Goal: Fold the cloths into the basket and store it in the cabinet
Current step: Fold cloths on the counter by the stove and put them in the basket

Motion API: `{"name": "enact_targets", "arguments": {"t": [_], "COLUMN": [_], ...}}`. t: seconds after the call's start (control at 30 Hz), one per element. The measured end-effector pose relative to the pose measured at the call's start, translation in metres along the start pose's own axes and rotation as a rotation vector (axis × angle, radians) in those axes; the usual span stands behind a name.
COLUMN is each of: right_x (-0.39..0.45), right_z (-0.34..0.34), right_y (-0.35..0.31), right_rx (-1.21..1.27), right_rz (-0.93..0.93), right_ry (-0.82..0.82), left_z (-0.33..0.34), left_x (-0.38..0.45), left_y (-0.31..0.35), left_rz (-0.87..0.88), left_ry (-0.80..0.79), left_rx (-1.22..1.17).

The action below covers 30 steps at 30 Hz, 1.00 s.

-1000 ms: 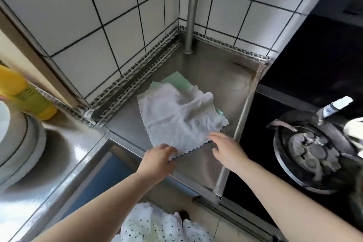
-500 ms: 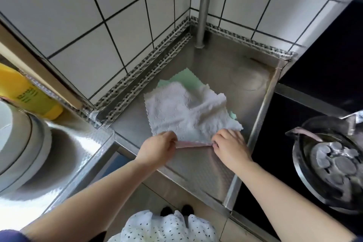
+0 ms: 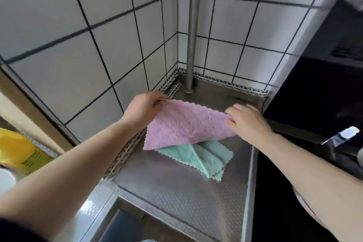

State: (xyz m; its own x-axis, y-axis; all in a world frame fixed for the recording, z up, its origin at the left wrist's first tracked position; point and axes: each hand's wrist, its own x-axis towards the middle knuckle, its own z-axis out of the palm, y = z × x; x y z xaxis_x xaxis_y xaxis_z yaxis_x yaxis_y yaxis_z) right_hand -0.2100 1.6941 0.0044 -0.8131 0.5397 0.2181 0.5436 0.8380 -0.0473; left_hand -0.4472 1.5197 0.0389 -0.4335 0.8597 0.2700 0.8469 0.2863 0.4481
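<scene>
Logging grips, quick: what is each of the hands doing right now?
Left hand: pinching the far corner of the pink cloth.
Right hand: gripping the same cloth's other corner.

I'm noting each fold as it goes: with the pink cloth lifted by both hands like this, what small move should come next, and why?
Probably carry the held edge of the pink cloth over and lay it down flat, finishing the fold. The left hand and right hand each pinch a far corner, raised off the steel counter; the near edge hangs over the green cloth. No basket is in view.
</scene>
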Motion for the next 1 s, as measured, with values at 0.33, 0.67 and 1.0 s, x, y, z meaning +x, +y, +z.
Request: {"name": "enact_targets", "arguments": {"t": [0.33,0.67,1.0], "right_x": [0.014,-0.07,-0.201], "right_z": [-0.093,-0.114,0.021], "right_y": [-0.014,-0.094,-0.153], "right_rx": [0.104,0.818,1.099], "right_rz": [0.343,0.514,0.906], "right_ry": [0.235,0.446,0.126], "left_z": [-0.067,-0.079,0.013], "left_x": [0.046,-0.039,-0.19], "left_y": [0.004,-0.016,-0.088], "left_rz": [0.077,0.03,-0.143], "left_ry": [0.143,0.305,-0.145], "left_rx": [-0.284,-0.668,-0.526]}}
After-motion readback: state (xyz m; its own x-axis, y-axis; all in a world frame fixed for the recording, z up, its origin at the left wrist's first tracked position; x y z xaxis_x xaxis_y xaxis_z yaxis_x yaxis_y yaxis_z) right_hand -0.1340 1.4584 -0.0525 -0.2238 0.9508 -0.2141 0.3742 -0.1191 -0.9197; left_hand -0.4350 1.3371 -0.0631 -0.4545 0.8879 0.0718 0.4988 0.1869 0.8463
